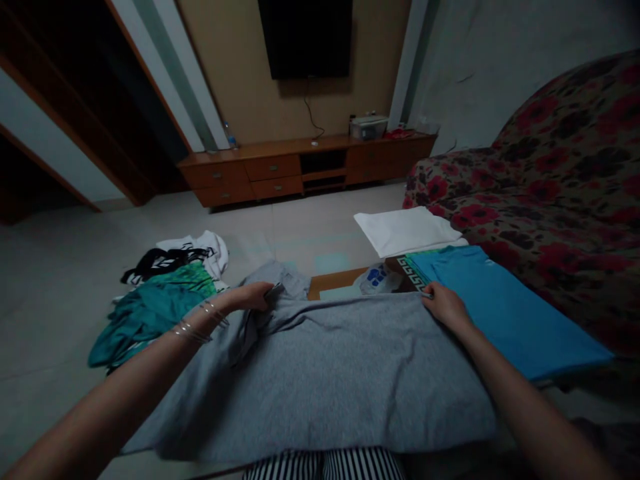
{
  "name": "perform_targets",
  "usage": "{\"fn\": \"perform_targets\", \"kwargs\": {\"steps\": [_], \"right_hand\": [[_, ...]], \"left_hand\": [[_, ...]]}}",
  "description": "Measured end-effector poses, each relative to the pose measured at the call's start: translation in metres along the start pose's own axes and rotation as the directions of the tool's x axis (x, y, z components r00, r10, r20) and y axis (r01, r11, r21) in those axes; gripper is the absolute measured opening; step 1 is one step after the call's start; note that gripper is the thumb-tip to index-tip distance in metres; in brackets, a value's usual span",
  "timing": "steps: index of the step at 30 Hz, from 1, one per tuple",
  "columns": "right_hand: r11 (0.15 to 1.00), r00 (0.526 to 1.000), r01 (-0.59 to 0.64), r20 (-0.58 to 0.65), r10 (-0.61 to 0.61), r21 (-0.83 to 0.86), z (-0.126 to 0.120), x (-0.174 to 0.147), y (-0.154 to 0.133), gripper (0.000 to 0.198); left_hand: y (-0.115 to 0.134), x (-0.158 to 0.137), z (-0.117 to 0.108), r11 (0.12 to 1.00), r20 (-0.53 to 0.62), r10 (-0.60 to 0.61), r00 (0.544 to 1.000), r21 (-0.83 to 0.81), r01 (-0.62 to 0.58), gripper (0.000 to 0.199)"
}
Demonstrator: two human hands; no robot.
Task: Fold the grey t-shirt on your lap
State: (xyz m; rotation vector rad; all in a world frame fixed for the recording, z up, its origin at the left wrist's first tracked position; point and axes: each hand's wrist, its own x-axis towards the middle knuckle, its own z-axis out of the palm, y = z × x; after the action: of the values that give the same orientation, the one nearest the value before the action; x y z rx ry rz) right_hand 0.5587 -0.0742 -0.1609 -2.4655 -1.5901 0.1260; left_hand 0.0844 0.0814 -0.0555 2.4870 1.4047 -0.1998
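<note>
A grey T-shirt (340, 373) is stretched sideways between my two hands, over a low table and above my striped trousers (363, 465). My left hand (257, 297) is closed on its upper edge near the left, where the cloth bunches and one part flops beyond the hand. At the upper right corner my right hand (445, 307) pinches the cloth. Right beside that hand lies a flat blue garment (510, 307), with a white folded garment (410, 230) behind it. Most of the table is hidden under the T-shirt.
A heap of teal clothes (150, 313) with black and white pieces lies to the left. A plastic bag (377, 279) rests on the brown tabletop (330, 285). The flowered sofa (540, 193) stands right; a wooden TV cabinet (275, 177) runs along the wall below a television (310, 40).
</note>
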Motion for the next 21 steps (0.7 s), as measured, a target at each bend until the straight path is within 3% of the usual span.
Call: {"fn": "perform_targets", "kwargs": {"steps": [3, 7, 10, 12, 15, 18, 21], "right_hand": [[1.0, 0.998, 0.024, -0.054, -0.024, 0.0, 0.008, -0.006, 0.0, 0.024], [0.997, 0.995, 0.067, -0.074, -0.069, -0.029, 0.014, -0.009, 0.003, 0.028], [0.996, 0.995, 0.076, -0.057, -0.079, -0.04, 0.017, -0.008, 0.009, 0.032], [0.995, 0.995, 0.089, -0.04, -0.091, -0.045, 0.02, -0.007, 0.013, 0.035], [0.992, 0.993, 0.112, -0.039, -0.115, -0.058, 0.023, -0.006, 0.019, 0.038], [0.991, 0.992, 0.117, -0.046, -0.121, -0.07, 0.026, -0.006, 0.02, 0.039], [0.989, 0.991, 0.115, -0.053, -0.12, -0.089, 0.028, -0.006, 0.018, 0.04]], "left_hand": [[0.008, 0.001, -0.019, 0.981, -0.139, -0.068, 0.988, 0.171, 0.092, 0.017], [0.042, 0.018, -0.017, 0.978, -0.331, -0.078, 0.94, 0.159, 0.137, 0.033], [0.065, 0.022, 0.01, 0.991, -0.441, 0.128, 0.888, 0.08, -0.103, 0.05], [0.065, 0.014, 0.03, 0.973, -0.479, 0.227, 0.848, 0.082, -0.214, 0.057], [0.037, -0.013, 0.046, 0.99, -0.503, 0.14, 0.853, 0.083, -0.113, 0.054], [-0.015, -0.047, 0.044, 0.985, -0.513, -0.129, 0.849, 0.032, 0.169, 0.042], [-0.061, -0.071, 0.034, 0.913, -0.462, -0.359, 0.811, 0.007, 0.408, 0.031]]}}
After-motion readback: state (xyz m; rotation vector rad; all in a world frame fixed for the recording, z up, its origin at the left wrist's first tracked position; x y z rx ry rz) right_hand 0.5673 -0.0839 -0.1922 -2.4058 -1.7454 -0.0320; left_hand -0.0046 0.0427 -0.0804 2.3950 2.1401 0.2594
